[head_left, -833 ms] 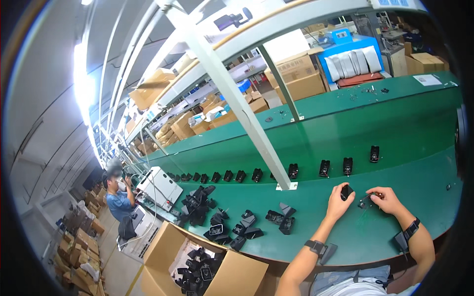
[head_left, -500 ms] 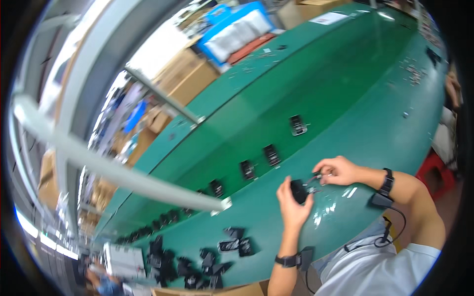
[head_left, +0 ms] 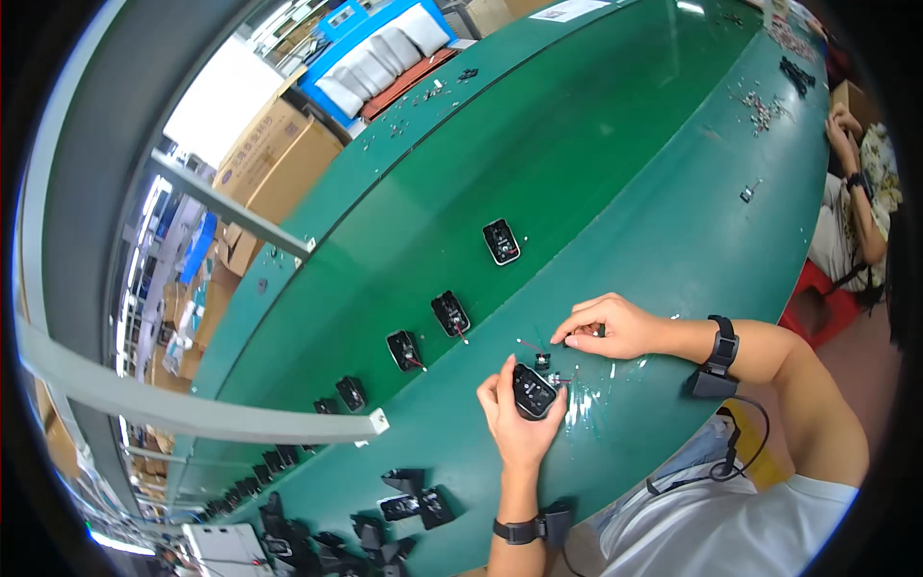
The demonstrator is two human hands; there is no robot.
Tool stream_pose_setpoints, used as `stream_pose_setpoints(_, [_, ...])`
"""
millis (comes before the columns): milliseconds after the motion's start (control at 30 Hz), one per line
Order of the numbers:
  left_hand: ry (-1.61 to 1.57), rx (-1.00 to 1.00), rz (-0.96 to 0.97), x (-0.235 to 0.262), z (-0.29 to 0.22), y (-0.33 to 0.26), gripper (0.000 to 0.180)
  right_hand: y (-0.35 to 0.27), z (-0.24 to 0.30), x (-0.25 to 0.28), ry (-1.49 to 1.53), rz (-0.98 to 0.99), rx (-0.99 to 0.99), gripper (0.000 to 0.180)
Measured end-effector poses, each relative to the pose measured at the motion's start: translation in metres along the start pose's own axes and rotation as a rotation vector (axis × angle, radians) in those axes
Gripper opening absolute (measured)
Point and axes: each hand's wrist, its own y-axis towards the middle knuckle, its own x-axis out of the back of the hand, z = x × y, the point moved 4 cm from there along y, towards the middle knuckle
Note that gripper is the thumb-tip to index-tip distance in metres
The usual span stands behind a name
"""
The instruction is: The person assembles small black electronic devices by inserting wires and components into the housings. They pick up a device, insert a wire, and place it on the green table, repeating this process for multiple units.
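Observation:
My left hand (head_left: 524, 428) grips a small black plastic casing (head_left: 535, 392) with a pale rim, thumb on one side and fingers on the other. Its open inside faces up. Just beyond it, a small black part (head_left: 543, 362) lies on the green table, with a thin red wire (head_left: 527, 344) close by. Another small part with a wire (head_left: 558, 379) is at the casing's right edge. Above these parts, my right hand (head_left: 612, 327) has its fingers curled, thumb and forefinger drawn together. Whatever is between those fingertips is too small to make out.
Along the green belt (head_left: 577, 154) runs a row of similar casings (head_left: 501, 241), some with red wires. Black plastic pieces (head_left: 433, 507) are piled at the near left. A grey metal bar (head_left: 240, 409) crosses the left side. Small loose parts (head_left: 762, 112) lie far right, near another person's hand (head_left: 842, 130).
The view has shifted, so the belt and casings appear further left. The casing in my left hand now shows its open inside. My right fingertips have moved off the dark piece they pinched before.

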Motion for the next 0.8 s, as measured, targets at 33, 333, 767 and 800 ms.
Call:
stream_pose_setpoints(33, [0.008,0.006,0.012,0.0,0.001,0.001,0.081,0.0,-0.002,0.0,0.002,0.036,-0.077,0.026])
stream_pose_setpoints(333, [0.058,-0.007,0.018,-0.004,0.014,0.001,0.086,-0.003,0.002,-0.008,-0.148,0.118,-0.07,0.023])
stream_pose_setpoints(767, [0.029,-0.087,0.032,-0.011,0.001,0.0,0.086,-0.009,0.0,-0.007,-0.249,0.098,-0.057,0.015])
stream_pose_setpoints(800, [0.05,-0.117,0.029,-0.009,0.001,-0.004,0.09,-0.012,0.001,-0.008,-0.265,0.084,-0.035,0.015])
